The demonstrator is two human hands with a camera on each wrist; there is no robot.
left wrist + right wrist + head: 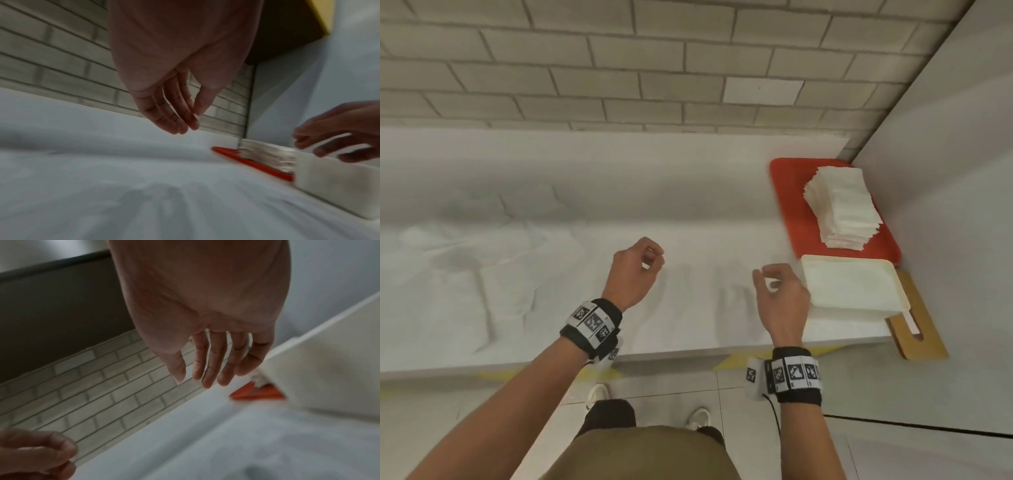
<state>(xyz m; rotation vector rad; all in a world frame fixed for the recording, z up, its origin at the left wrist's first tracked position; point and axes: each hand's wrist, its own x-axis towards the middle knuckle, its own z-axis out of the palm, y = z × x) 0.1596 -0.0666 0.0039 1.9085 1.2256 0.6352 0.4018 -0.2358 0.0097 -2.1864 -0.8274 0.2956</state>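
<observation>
Hands: 2, your left hand and right hand above the bench, fingers loosely curled, holding nothing | white tray: 1, near right edge, just beside your right hand | red tray: 1, far right corner, carrying 1 stack of napkins

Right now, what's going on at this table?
A person stands at a table covered in white cloth. Both hands are above it and hold nothing. The left hand hovers mid-table with fingers loosely curled. The right hand is relaxed beside a white box, not gripping it. Beyond the box, a stack of napkins sits on a red tray in the corner. A wooden board pokes out beside the box.
</observation>
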